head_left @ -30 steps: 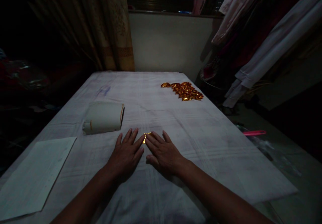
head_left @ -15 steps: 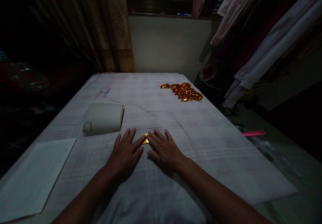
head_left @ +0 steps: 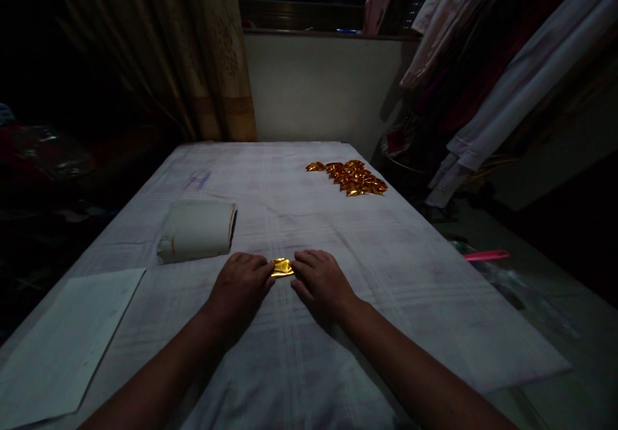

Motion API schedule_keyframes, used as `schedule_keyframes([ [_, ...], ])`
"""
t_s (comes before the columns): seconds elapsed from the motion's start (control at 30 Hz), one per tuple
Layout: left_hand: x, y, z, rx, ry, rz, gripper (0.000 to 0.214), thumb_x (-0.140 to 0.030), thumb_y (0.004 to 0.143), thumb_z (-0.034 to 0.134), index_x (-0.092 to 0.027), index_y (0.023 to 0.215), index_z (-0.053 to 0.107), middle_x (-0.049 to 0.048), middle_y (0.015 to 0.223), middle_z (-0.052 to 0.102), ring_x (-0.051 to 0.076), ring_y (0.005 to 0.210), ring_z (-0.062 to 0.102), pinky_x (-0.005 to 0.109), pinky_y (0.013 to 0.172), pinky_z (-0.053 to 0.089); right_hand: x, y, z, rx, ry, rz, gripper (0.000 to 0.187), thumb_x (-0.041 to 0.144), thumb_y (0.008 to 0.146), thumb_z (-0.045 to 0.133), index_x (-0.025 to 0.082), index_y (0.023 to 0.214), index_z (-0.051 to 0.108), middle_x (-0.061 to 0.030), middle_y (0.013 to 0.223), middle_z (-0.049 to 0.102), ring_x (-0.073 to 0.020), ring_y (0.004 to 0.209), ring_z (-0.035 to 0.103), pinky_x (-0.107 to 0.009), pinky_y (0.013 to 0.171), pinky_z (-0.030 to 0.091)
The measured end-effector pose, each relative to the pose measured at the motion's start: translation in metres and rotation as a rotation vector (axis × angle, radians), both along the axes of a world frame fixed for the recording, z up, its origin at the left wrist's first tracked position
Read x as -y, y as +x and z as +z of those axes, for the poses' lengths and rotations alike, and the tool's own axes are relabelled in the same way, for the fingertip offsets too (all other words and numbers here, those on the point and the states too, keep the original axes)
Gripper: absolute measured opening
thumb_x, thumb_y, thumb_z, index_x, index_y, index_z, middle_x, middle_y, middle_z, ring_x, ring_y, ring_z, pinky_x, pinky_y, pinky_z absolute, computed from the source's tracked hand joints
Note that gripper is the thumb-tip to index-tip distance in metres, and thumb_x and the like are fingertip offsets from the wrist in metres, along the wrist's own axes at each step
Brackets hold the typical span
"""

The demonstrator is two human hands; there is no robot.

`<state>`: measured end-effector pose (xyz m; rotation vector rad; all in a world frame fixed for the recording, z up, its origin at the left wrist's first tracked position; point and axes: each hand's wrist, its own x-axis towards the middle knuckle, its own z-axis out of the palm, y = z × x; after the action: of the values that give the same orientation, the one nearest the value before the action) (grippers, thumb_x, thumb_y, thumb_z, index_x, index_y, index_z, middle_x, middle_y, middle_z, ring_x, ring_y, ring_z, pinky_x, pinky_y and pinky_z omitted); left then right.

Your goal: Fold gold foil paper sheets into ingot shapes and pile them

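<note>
Between my two hands a small piece of folded gold foil paper (head_left: 282, 267) lies low over the cloth-covered table (head_left: 309, 217). My left hand (head_left: 242, 283) has its fingers curled and pinches the foil's left end. At the right end, my right hand (head_left: 319, 280) grips it with bent fingers. The ends of the foil are hidden under the fingertips. A pile of folded gold foil pieces (head_left: 356, 177) rests near the table's far right corner.
A thick pale stack of paper or pad (head_left: 197, 230) lies left of my hands. Nearer, a white sheet (head_left: 67, 340) covers the left edge. Clothes (head_left: 502, 102) hang at the right. A curtain (head_left: 212, 50) falls behind the far left edge.
My fingers, flat and stretched on the foil before, have curled and closed round its two ends. The hands have moved slightly apart, and more of the foil shows between them.
</note>
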<state>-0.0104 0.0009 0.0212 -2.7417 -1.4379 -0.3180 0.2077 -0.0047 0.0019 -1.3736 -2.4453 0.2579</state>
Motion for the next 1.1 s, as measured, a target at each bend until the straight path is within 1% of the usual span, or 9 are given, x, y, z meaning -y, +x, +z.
schedule_keyframes([
  [0.13,-0.004,-0.001,0.001,-0.033,0.035,-0.053,0.021,-0.024,0.1,0.05,-0.019,0.098,0.07,0.0083,0.088,0.072,0.024,0.086,0.066,0.041,0.084,0.045,-0.01,-0.004,0.003,-0.024,0.023,-0.013,0.017,0.023,0.096,0.06,0.021,0.11,0.071,-0.0076,0.118,0.071,-0.0221,0.107,0.062,-0.035,0.094,0.043],
  [0.27,-0.008,-0.001,0.007,-0.002,-0.046,0.04,0.031,-0.028,0.102,0.042,-0.019,0.086,0.067,0.0073,0.079,0.07,0.024,0.079,0.066,0.038,0.078,0.046,-0.015,-0.006,0.013,0.006,0.004,-0.078,0.015,0.025,0.098,0.057,0.02,0.099,0.072,-0.0066,0.1,0.074,-0.022,0.095,0.065,-0.033,0.085,0.044],
  [0.47,-0.01,0.003,0.012,0.249,-0.286,0.266,0.032,-0.034,0.101,0.039,-0.022,0.113,0.066,0.0052,0.095,0.075,0.021,0.084,0.069,0.031,0.073,0.049,-0.022,-0.006,0.018,-0.151,-0.175,-0.263,0.023,0.022,0.098,0.054,0.023,0.115,0.069,-0.003,0.107,0.076,-0.0182,0.097,0.069,-0.027,0.082,0.046],
  [0.57,-0.005,0.004,0.003,0.17,-0.141,0.286,0.028,-0.034,0.099,0.046,-0.019,0.107,0.068,0.0089,0.097,0.074,0.025,0.091,0.067,0.037,0.081,0.05,-0.025,-0.007,0.012,-0.094,-0.15,-0.307,0.016,0.024,0.096,0.059,0.022,0.106,0.07,-0.0031,0.099,0.076,-0.0198,0.093,0.067,-0.029,0.078,0.044],
  [0.67,0.003,0.002,-0.01,0.185,0.065,0.231,0.028,-0.033,0.098,0.048,-0.019,0.113,0.068,0.0122,0.115,0.071,0.029,0.107,0.063,0.043,0.092,0.049,-0.026,-0.008,0.006,-0.047,-0.069,-0.294,0.011,0.024,0.096,0.061,0.021,0.095,0.071,-0.0047,0.096,0.072,-0.0201,0.092,0.064,-0.03,0.079,0.043],
  [0.77,0.012,0.001,-0.021,0.151,0.127,0.089,0.032,-0.031,0.099,0.048,-0.023,0.124,0.066,0.0105,0.128,0.068,0.029,0.119,0.06,0.047,0.1,0.046,-0.024,-0.01,0.002,-0.046,-0.001,-0.298,0.014,0.025,0.097,0.059,0.021,0.097,0.072,-0.0075,0.104,0.071,-0.0219,0.098,0.062,-0.033,0.084,0.044],
  [0.9,0.021,0.003,-0.027,0.058,0.133,0.043,0.036,-0.031,0.101,0.045,-0.023,0.132,0.063,0.0084,0.133,0.068,0.03,0.124,0.059,0.052,0.108,0.039,-0.01,-0.017,-0.002,-0.034,0.06,-0.128,0.035,0.028,0.101,0.051,0.019,0.133,0.062,-0.0122,0.14,0.061,-0.0284,0.132,0.05,-0.045,0.108,0.037],
  [1.0,0.023,0.003,-0.028,0.021,0.13,0.059,0.038,-0.027,0.101,0.044,-0.023,0.134,0.062,0.0079,0.137,0.066,0.032,0.128,0.057,0.056,0.11,0.036,0.004,-0.02,-0.003,0.037,-0.01,0.024,0.053,0.041,0.104,0.045,0.013,0.149,0.048,-0.0156,0.155,0.046,-0.0313,0.146,0.036,-0.057,0.12,0.023],
  [1.1,0.022,0.001,-0.027,0.0,0.107,0.068,0.039,-0.029,0.1,0.046,-0.023,0.134,0.063,0.0072,0.138,0.065,0.034,0.131,0.055,0.059,0.112,0.033,0.009,-0.013,-0.001,0.114,-0.117,0.006,0.061,0.048,0.104,0.042,0.014,0.154,0.04,-0.0152,0.161,0.034,-0.032,0.151,0.029,-0.063,0.122,0.016],
])
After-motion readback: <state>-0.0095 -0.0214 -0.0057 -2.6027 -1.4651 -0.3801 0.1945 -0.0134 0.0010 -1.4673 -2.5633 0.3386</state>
